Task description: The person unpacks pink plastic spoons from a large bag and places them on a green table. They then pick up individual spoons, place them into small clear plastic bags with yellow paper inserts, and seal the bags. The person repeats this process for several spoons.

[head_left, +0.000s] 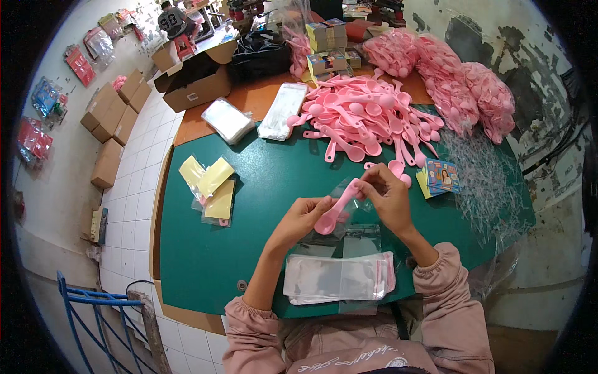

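Observation:
A pink plastic spoon (337,209) is held between my hands above the table, its bowl toward me and slightly left. My right hand (386,194) pinches the end of its handle. My left hand (303,217) is closed beside the bowl, gripping a clear plastic bag (349,215) that lies about the spoon; whether the spoon is inside it I cannot tell. Just below my hands lies a stack of clear plastic bags (333,278). Beyond them rises a big heap of pink spoons (367,115). A small stack of printed cards (441,176) sits right of my right hand.
Bagged spoons with yellow cards (215,184) lie at the left of the green table (199,268). Two white bag packs (228,120) stand farther back. Full sacks of spoons (445,81), card bundles (327,47) and an open carton (196,81) line the far side. Clear plastic scraps (486,181) cover the right.

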Action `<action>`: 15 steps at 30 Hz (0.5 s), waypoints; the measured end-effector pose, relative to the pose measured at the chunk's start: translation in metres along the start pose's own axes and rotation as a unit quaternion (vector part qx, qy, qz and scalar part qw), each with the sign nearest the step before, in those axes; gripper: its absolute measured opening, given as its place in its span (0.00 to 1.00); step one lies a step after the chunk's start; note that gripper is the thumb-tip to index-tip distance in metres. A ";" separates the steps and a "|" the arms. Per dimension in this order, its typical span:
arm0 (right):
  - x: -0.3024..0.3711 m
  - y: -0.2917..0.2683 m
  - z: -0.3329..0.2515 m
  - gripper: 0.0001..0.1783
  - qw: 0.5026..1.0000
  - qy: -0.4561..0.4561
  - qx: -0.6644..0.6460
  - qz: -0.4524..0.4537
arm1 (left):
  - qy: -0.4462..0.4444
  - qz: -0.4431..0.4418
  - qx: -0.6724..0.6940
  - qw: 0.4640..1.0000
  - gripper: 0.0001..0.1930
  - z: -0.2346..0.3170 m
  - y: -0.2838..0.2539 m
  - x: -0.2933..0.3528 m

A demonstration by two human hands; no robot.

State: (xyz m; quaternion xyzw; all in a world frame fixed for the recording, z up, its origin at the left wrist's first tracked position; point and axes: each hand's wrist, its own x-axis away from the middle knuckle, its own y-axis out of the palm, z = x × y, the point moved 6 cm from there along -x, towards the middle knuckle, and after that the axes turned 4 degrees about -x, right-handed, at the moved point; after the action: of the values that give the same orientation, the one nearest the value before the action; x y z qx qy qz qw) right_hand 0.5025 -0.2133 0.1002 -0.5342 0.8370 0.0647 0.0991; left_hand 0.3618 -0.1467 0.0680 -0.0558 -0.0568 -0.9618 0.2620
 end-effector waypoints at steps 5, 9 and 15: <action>0.004 0.007 -0.005 0.11 0.996 -0.034 0.047 -0.069 | 0.014 -0.033 -0.055 0.998 0.18 0.000 0.003 -0.003; 0.011 0.017 -0.023 0.22 0.937 -0.199 0.240 -0.159 | 0.013 -0.005 0.028 0.999 0.19 0.005 0.007 -0.011; -0.003 -0.140 -0.031 0.23 0.870 0.010 0.474 0.135 | 0.005 0.030 0.066 0.997 0.21 0.017 -0.018 0.001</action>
State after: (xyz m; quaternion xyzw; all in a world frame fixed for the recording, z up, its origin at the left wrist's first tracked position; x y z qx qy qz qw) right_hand 0.6272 -0.2763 0.1305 -0.3060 0.8319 -0.3325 0.3222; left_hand 0.3533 -0.1290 0.0838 -0.0352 -0.1174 -0.9478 0.2944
